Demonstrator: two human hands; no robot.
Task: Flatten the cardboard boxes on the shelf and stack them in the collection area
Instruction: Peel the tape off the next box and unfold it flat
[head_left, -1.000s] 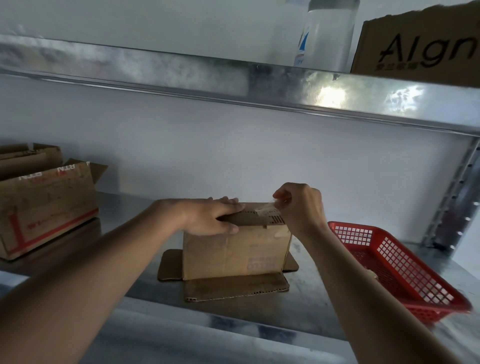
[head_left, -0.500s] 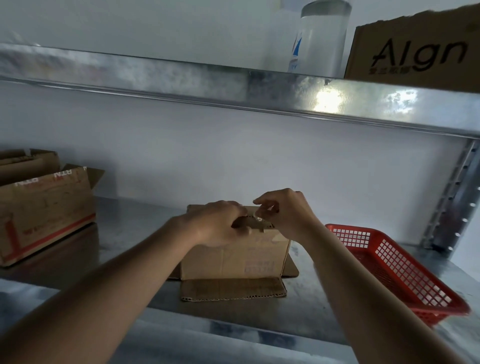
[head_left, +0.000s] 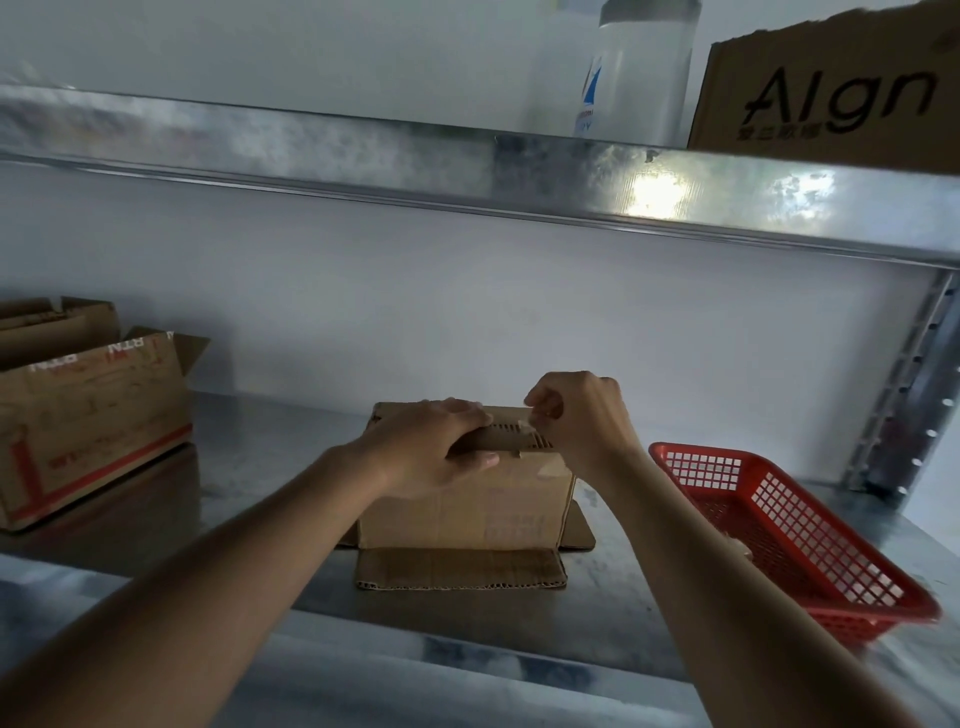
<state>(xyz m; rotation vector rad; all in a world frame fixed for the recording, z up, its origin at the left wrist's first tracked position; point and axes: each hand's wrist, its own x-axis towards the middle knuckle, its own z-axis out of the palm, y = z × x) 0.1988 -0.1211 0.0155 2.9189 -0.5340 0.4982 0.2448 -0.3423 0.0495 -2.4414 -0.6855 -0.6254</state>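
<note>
A small brown cardboard box (head_left: 467, 509) stands in the middle of the metal shelf (head_left: 270, 467), its bottom flaps splayed flat around it. My left hand (head_left: 431, 449) lies over the box's top near edge, fingers across the top and thumb on the front face. My right hand (head_left: 576, 415) is at the top right corner, its fingertips pinching a strip of clear tape (head_left: 527, 423) on the box's top. The top seam under my hands is mostly hidden.
A larger open cardboard box with red tape (head_left: 88, 421) stands at the left, another behind it. A red plastic basket (head_left: 795, 530) sits at the right. The upper shelf (head_left: 467, 156) carries a clear bottle (head_left: 639, 73) and a printed box (head_left: 831, 93).
My right hand has shifted slightly along the top of the box while pinching the tape. My left hand has flattened over the top edge. The box stays in place.
</note>
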